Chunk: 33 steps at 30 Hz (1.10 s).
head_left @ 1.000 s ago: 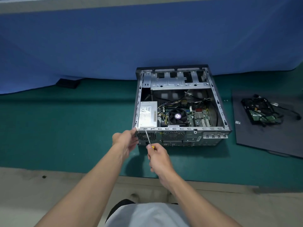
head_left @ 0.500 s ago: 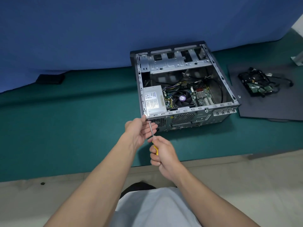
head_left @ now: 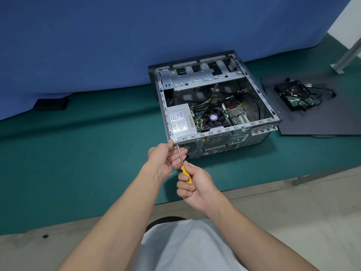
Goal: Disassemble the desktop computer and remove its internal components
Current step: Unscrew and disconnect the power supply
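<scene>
Two hands work just past the near edge of the tabletop (head_left: 93,165). The right hand (head_left: 195,185) is nearest. Its fingers are curled tight round the yellow handle of a screwdriver (head_left: 185,172), low and behind the tool, where it can both turn and push along the shaft. A little farther in, the left hand (head_left: 165,160) lightly pinches the bare shaft between thumb and fingers, probably to keep the tip seated. The tip meets the near left top corner of the computer case (head_left: 239,136); the screw itself is too small to make out.

The case lies open face up, midway toward the far edge. Its rear panel faces the near edge, which puts the rear fasteners within reach. Inside, the power supply (head_left: 180,120) sits against the left wall just behind that corner, so this screw likely holds it. The cooler fan (head_left: 213,117) and motherboard (head_left: 237,114) beside it are not yet out. Toward the right edge, a black panel (head_left: 312,122) carries a removed drive with loose cables (head_left: 296,97), well apart from the work.
</scene>
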Each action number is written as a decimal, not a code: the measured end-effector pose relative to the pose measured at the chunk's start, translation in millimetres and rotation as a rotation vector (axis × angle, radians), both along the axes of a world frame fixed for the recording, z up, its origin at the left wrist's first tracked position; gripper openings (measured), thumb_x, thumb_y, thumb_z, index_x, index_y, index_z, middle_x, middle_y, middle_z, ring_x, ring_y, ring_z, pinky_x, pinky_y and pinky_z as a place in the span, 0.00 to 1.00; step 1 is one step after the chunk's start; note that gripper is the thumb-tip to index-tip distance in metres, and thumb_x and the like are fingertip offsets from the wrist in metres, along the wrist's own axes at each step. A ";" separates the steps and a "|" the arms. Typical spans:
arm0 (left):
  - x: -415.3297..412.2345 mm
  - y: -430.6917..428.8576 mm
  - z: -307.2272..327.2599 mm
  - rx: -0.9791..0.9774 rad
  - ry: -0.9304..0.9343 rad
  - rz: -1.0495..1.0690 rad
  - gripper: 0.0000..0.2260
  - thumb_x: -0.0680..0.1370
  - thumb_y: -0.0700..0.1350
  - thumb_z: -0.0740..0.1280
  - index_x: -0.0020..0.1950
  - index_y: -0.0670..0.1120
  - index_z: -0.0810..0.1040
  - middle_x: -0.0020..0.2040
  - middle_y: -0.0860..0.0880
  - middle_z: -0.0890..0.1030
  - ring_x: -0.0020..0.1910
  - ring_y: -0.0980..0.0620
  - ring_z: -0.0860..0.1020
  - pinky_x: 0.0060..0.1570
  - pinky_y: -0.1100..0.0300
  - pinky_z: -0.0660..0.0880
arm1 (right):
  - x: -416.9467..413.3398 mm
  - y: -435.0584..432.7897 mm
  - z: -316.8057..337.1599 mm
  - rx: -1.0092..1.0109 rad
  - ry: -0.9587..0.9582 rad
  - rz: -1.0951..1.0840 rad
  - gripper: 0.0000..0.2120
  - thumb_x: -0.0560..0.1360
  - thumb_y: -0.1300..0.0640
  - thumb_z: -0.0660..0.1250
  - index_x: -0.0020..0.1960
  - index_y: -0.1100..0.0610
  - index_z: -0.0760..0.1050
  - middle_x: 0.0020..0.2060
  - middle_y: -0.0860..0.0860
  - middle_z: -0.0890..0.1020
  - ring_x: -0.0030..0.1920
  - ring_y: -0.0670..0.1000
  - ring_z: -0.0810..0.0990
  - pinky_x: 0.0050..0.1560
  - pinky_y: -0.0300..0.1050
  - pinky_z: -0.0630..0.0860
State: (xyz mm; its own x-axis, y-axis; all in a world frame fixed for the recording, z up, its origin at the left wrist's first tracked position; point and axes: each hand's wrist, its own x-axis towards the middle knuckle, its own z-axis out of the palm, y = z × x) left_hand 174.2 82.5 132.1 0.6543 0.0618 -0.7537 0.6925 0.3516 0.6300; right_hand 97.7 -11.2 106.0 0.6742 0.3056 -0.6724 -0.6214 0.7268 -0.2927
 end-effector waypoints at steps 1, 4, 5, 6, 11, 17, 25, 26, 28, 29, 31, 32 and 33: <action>-0.2 0.1 0.4 -0.001 0.004 -0.001 0.11 0.80 0.41 0.65 0.52 0.32 0.76 0.41 0.35 0.83 0.34 0.45 0.84 0.29 0.56 0.80 | 0.0 -0.2 0.4 0.002 -0.001 0.002 0.12 0.82 0.55 0.55 0.41 0.54 0.68 0.25 0.48 0.63 0.19 0.43 0.55 0.21 0.33 0.49; -0.5 0.3 1.6 0.002 0.004 -0.006 0.12 0.80 0.41 0.65 0.54 0.31 0.76 0.42 0.35 0.83 0.33 0.45 0.84 0.26 0.57 0.78 | -0.4 0.1 0.6 -0.001 0.003 0.011 0.11 0.82 0.54 0.56 0.41 0.53 0.68 0.25 0.48 0.63 0.19 0.43 0.55 0.21 0.33 0.49; -0.4 0.0 1.6 0.002 0.003 -0.004 0.12 0.80 0.41 0.65 0.54 0.31 0.76 0.42 0.35 0.83 0.33 0.45 0.84 0.26 0.58 0.78 | -0.7 -0.1 0.7 -0.003 0.005 0.010 0.11 0.82 0.54 0.56 0.41 0.53 0.67 0.25 0.48 0.63 0.19 0.43 0.55 0.21 0.33 0.49; -0.3 -0.4 1.5 0.001 0.004 -0.003 0.12 0.80 0.41 0.65 0.55 0.31 0.76 0.41 0.35 0.83 0.33 0.45 0.84 0.26 0.58 0.78 | -0.7 -0.3 0.6 -0.003 0.006 0.008 0.11 0.82 0.55 0.56 0.41 0.53 0.67 0.25 0.48 0.63 0.19 0.43 0.55 0.21 0.33 0.49; -0.4 -0.2 0.1 0.006 0.007 0.001 0.12 0.80 0.42 0.66 0.53 0.31 0.76 0.40 0.36 0.83 0.34 0.45 0.84 0.28 0.56 0.79 | -1.5 0.4 -1.0 0.000 0.022 0.000 0.11 0.82 0.56 0.55 0.41 0.53 0.67 0.24 0.47 0.63 0.18 0.43 0.55 0.20 0.33 0.49; -0.9 -0.8 0.2 0.007 0.003 -0.001 0.12 0.80 0.42 0.66 0.53 0.31 0.76 0.37 0.37 0.84 0.34 0.45 0.84 0.28 0.56 0.80 | -1.0 -1.4 -4.7 0.071 0.037 0.002 0.10 0.81 0.54 0.57 0.42 0.53 0.67 0.25 0.47 0.63 0.18 0.43 0.55 0.20 0.34 0.49; -1.8 0.5 1.8 0.015 -0.009 -0.012 0.14 0.80 0.42 0.66 0.57 0.30 0.76 0.40 0.37 0.84 0.35 0.45 0.84 0.30 0.57 0.80 | 0.1 -1.6 -7.4 0.283 0.078 -0.017 0.11 0.78 0.52 0.60 0.40 0.56 0.66 0.23 0.47 0.63 0.16 0.43 0.58 0.16 0.35 0.52; -1.9 0.7 2.2 0.015 -0.008 -0.012 0.15 0.80 0.42 0.66 0.57 0.30 0.76 0.40 0.36 0.84 0.35 0.45 0.84 0.30 0.57 0.80 | 0.1 -1.1 -7.7 0.302 0.068 -0.021 0.10 0.77 0.52 0.60 0.41 0.57 0.67 0.23 0.47 0.63 0.16 0.43 0.57 0.16 0.35 0.52; -2.3 1.1 3.0 0.010 -0.007 -0.018 0.15 0.80 0.42 0.66 0.57 0.29 0.75 0.41 0.36 0.83 0.35 0.45 0.84 0.31 0.57 0.81 | -0.7 -0.2 -7.8 0.338 0.048 -0.021 0.10 0.75 0.52 0.62 0.43 0.59 0.69 0.22 0.47 0.63 0.17 0.43 0.54 0.16 0.35 0.51; -2.5 1.5 3.6 0.006 -0.007 -0.026 0.15 0.80 0.42 0.66 0.57 0.29 0.75 0.42 0.36 0.83 0.35 0.45 0.84 0.31 0.57 0.81 | -1.1 0.2 -8.0 0.353 0.044 -0.022 0.10 0.75 0.52 0.62 0.43 0.60 0.70 0.22 0.47 0.63 0.19 0.43 0.52 0.17 0.35 0.51; -2.6 2.0 4.1 0.002 -0.005 -0.040 0.15 0.80 0.42 0.66 0.58 0.30 0.75 0.42 0.36 0.83 0.36 0.46 0.84 0.32 0.57 0.81 | -1.4 0.5 -7.9 0.374 0.042 -0.030 0.11 0.75 0.52 0.62 0.41 0.60 0.70 0.22 0.46 0.62 0.21 0.42 0.50 0.17 0.34 0.50; -2.5 2.4 4.2 0.001 -0.003 -0.045 0.15 0.80 0.42 0.66 0.57 0.31 0.76 0.42 0.37 0.83 0.36 0.46 0.84 0.32 0.57 0.81 | -1.6 0.8 -7.8 0.377 0.041 -0.035 0.11 0.75 0.52 0.62 0.40 0.60 0.69 0.22 0.46 0.62 0.21 0.42 0.50 0.17 0.34 0.49; -2.5 2.7 4.2 0.001 -0.001 -0.049 0.14 0.80 0.43 0.66 0.57 0.31 0.76 0.42 0.37 0.84 0.37 0.46 0.84 0.32 0.57 0.81 | -1.4 1.0 -7.5 0.366 0.035 -0.035 0.11 0.75 0.51 0.61 0.39 0.59 0.69 0.21 0.46 0.62 0.21 0.42 0.49 0.17 0.34 0.49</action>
